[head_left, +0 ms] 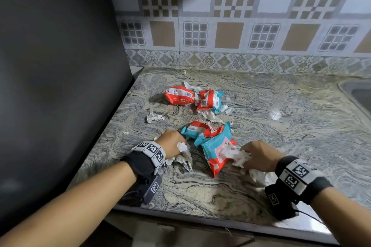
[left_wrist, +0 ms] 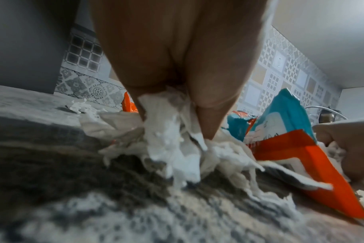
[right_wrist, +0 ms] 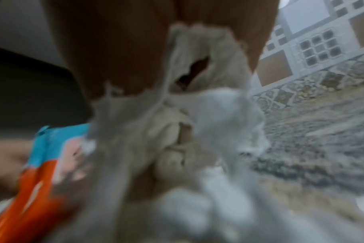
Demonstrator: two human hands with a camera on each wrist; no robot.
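On granite countertop (head_left: 281,146): gripping torn tissue (left_wrist: 172,139) in left hand (head_left: 172,143), shreds (head_left: 239,156) in right hand (head_left: 261,156), 9 and 3 o'clock of wipes pack (head_left: 212,152). Head view only: crumpled packs (head_left: 179,96) at 12 o'clock.

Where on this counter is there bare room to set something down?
Bare counter: the right stretch toward the sink, the back strip along the tiled wall, the front edge. Crowded: the middle, where left hand and right hand grip tissue among packets.

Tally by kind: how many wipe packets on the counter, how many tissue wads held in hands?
Red-and-teal wipe packets: 4
Tissue wads held (left hand, right hand): 2
Total: 6
Loose tissue scraps: too torn to count.
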